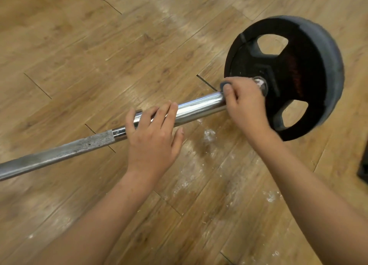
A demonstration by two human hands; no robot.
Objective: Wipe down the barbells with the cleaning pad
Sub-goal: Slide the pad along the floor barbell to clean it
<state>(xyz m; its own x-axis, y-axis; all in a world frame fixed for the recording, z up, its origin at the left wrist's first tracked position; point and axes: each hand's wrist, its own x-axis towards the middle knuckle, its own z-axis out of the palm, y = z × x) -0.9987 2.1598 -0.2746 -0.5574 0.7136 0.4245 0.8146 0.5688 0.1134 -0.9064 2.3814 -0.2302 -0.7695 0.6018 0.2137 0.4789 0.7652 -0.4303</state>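
A steel barbell [199,107] lies across a wooden floor, running from the left edge up to a black weight plate [298,79] at the right. Its thin part is knurled and dull; the thick sleeve is shiny. My left hand [153,137] rests on the sleeve near the collar, fingers straight over the top. My right hand [245,103] is wrapped round the sleeve close to the plate and grips a small blue-grey cleaning pad [224,84], of which only an edge shows above the thumb.
The wooden plank floor [79,45] has white dusty smears below the sleeve [209,135]. A dark object [363,171] pokes in at the right edge. The plate stands upright on its rim.
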